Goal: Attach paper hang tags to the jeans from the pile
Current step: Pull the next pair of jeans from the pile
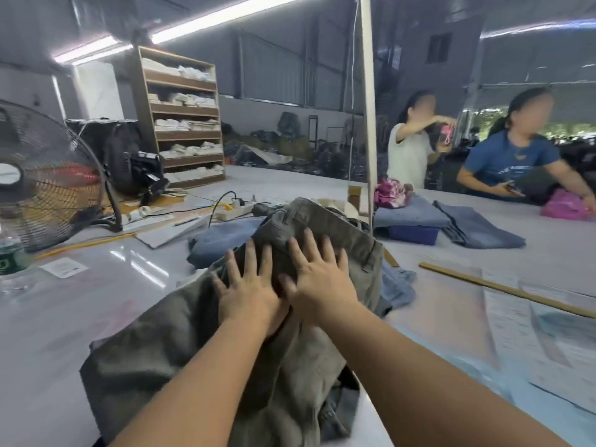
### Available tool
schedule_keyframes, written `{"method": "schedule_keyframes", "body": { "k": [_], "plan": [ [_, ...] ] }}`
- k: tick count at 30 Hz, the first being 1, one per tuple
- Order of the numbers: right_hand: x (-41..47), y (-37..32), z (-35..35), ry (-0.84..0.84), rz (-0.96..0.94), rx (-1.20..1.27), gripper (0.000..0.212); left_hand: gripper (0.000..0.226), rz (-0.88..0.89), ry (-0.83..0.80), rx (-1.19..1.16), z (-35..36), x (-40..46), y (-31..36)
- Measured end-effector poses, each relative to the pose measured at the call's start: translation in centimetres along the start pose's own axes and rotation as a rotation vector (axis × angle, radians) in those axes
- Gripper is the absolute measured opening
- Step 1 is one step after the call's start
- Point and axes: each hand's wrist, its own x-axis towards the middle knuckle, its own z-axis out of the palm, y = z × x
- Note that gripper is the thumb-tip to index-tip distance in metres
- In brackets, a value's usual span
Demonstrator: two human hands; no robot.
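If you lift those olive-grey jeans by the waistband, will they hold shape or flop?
Probably flop: the olive-grey jeans already lie creased and draped under the left hand and right hand. Pushed, they would likely bunch, though the glossy table may let them slide.

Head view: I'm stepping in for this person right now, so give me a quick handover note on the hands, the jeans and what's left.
Left hand: open, fingers spread flat on the grey-green jeans.
Right hand: open, pressing the same pair just below the waistband.
That pair lies on the table, over blue jeans.
Done: pair laid out and being smoothed. No hang tag visible on it or in either hand.
Left: fetch a tag, attach it, set the pair aside, take the next.
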Motion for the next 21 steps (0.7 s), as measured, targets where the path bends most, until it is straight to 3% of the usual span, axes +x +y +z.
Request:
{"method": "schedule_keyframes", "body": {
  "k": [10, 21],
  "plan": [
    [4.0, 1.1, 4.3, -0.019, 0.038, -0.032, 0.075, 0.066, -0.036, -0.055, -0.150, 2.8, 3.2, -1.4],
    [4.1, 0.9, 4.2, -0.044, 0.038, -0.076, 0.080, 0.070, -0.105, 0.019, -0.119, 4.3, -1.8, -0.5]
  ]
}}
